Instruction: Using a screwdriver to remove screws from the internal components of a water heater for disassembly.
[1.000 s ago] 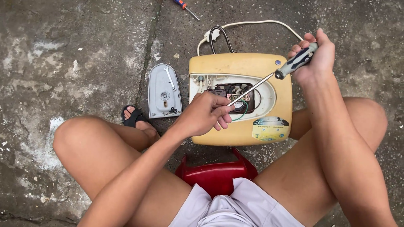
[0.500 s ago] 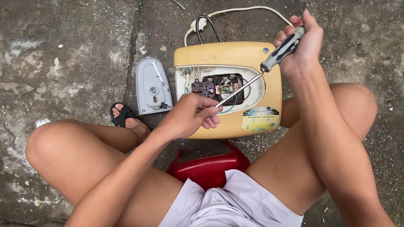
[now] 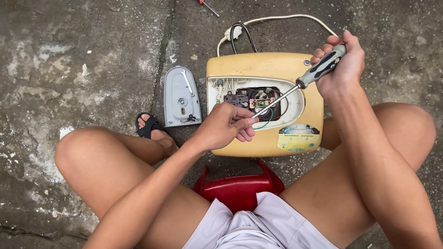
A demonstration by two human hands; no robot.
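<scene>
The screwdriver lies on a slant across the yellow casing, its long axis running from the grey and black handle at the upper right down to the tip at the lower left, so the shaft crosses the open cavity where wires and a dark switch block show. The right hand is at the far, high end: its fingers are curled fully shut around the handle, thumb side toward the casing, with no gap showing. The left hand is the nearer one to the tip; it rests on the lower lip of the cavity with its fingers bent almost closed, thumb and forefinger pinched together right at the shaft's lower end. Whether they grip the tip itself or a small part against it I cannot tell, as the knuckles hide the contact. The casing sits on the concrete floor between the person's knees, just beyond a red stool, with a white cord looping away from its far edge. To the left of the casing, apart from both hands, lies a grey cover plate, long axis pointing away from the person, beside a sandalled foot. A second, red-handled tool lies at the top edge, well away from either hand
</scene>
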